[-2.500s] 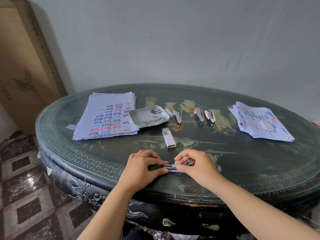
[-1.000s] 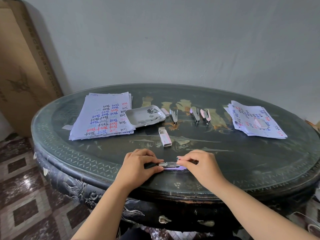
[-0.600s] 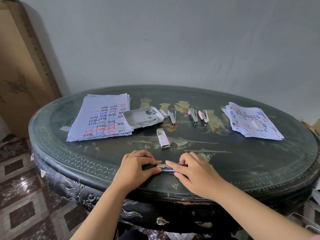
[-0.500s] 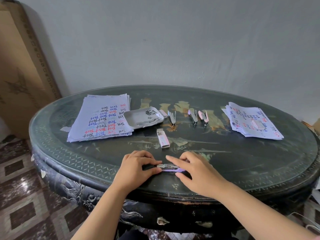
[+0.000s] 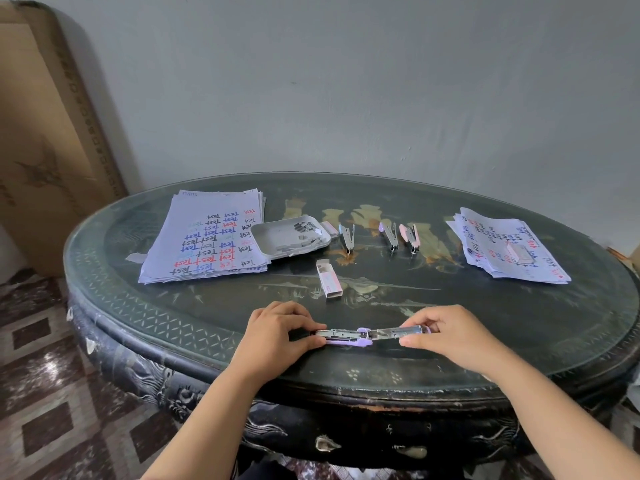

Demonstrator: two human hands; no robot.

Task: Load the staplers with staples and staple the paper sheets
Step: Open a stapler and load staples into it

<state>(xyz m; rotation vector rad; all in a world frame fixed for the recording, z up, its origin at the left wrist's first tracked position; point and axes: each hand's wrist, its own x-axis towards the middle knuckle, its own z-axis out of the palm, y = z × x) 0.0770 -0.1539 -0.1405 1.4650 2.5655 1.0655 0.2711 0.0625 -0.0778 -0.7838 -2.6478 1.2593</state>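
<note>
A small purple stapler (image 5: 363, 336) lies unfolded flat near the table's front edge, its metal channel showing. My left hand (image 5: 277, 332) pinches its left end between thumb and fingers. My right hand (image 5: 450, 336) pinches the swung-out right end. A pink staple box (image 5: 329, 278) lies just beyond. Farther back stand three more small staplers: a blue one (image 5: 347, 238), a purple one (image 5: 390, 234) and a pink one (image 5: 411, 237). A grey tray (image 5: 273, 237) holds loose staple strips. A paper stack (image 5: 207, 237) lies at the left, and another paper stack (image 5: 502, 249) at the right.
The dark oval table (image 5: 519, 327) has a glass top and a carved rim. A tall cardboard box (image 5: 45, 133) leans on the wall at the left. A small box (image 5: 521, 252) rests on the right paper stack. Patterned floor tiles show at the lower left.
The stapler was folded between my hands; now it lies opened flat. My right hand has moved to the right, taking the top arm out with it. My left hand stays put.
</note>
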